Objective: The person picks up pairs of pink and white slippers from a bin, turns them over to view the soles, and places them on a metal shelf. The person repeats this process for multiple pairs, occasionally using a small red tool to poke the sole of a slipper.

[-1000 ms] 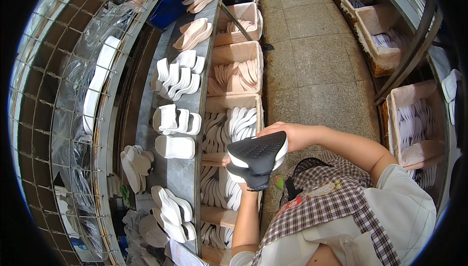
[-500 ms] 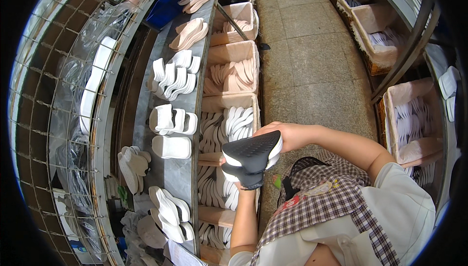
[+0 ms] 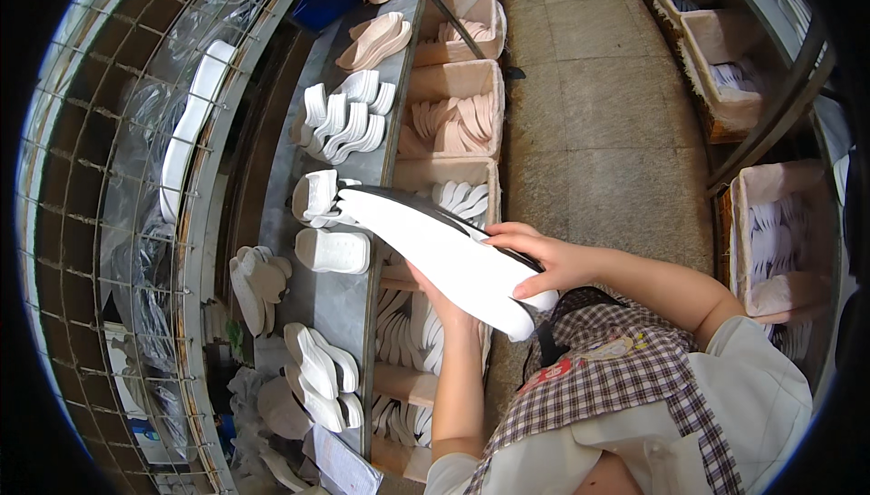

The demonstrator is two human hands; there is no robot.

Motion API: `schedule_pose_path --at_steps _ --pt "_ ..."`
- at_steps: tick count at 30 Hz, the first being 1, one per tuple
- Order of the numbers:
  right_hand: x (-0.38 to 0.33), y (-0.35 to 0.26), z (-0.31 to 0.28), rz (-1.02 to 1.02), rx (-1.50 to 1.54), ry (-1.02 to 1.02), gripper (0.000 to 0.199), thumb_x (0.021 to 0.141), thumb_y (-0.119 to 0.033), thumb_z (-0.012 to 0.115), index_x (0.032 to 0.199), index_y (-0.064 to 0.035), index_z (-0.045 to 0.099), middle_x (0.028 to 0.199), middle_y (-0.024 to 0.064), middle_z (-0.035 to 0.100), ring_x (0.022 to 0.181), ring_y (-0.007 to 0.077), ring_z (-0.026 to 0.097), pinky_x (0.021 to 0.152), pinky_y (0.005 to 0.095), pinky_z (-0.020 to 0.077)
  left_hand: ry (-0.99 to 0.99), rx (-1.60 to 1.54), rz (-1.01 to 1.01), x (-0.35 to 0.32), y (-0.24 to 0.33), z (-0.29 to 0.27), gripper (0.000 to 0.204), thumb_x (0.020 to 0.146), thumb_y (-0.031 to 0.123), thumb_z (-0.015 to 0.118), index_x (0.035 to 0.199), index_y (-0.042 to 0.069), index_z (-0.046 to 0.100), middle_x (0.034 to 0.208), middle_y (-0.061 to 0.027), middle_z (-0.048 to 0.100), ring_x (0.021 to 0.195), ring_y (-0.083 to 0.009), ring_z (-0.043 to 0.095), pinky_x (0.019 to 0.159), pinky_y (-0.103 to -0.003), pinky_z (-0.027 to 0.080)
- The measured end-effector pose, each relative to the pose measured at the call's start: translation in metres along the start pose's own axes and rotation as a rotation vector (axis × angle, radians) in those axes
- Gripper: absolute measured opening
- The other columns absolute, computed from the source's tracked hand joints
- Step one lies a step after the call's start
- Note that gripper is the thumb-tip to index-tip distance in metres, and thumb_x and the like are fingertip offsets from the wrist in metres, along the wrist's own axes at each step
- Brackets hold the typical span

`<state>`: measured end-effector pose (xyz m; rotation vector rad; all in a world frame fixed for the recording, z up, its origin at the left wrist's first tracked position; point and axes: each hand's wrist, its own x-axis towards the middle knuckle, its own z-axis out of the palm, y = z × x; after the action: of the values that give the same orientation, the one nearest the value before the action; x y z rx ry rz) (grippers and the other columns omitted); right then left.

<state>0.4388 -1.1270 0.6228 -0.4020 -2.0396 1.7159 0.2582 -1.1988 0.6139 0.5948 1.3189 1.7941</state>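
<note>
A pair of white and black shoe soles is in my two hands, with a long white side wall facing up. Its far end reaches to the upper left, over the shelf's edge. My left hand is closed around the soles from below and the left, its fingers partly hidden under them. From the right, my right hand grips the near end, thumb on the white wall and fingers along the black edge. The soles are tilted, their near end close to my checked apron.
On the left, a grey metal shelf carries several white soles and pink soles. Cloth-lined bins of soles line the tiled aisle. More bins stand right. A wire mesh rises at far left.
The soles have turned from showing a black textured face to showing a long white side, now pointing up-left. My right hand has shifted from the far side to the near end.
</note>
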Motion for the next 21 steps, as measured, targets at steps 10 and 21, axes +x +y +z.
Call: schedule_pose_path --at_steps 10,21 --pt "-0.015 -0.015 -0.015 -0.157 1.459 0.164 0.063 0.087 -0.04 0.045 0.135 -0.0005 0.037 0.123 0.0175 0.055 0.104 0.025 0.062 0.086 0.0357 0.0542 -0.878 -1.163 -0.479 0.007 0.018 -0.014 0.042 0.094 0.028 0.047 0.122 -0.001 0.034 0.105 -0.015 0.042 0.1 -0.0383 0.046 0.082 -0.043 0.049" --pt "-0.011 -0.01 0.003 0.031 1.042 0.187 0.072 0.082 -0.042 0.059 0.138 -0.0039 0.035 0.13 0.0177 0.042 0.118 0.0262 0.047 0.101 0.0376 0.0399 -0.21 -0.523 -0.348 0.003 0.018 0.0 0.046 0.09 0.027 0.054 0.124 -0.003 0.045 0.127 -0.0166 0.049 0.116 -0.0241 0.051 0.092 -0.038 0.049"
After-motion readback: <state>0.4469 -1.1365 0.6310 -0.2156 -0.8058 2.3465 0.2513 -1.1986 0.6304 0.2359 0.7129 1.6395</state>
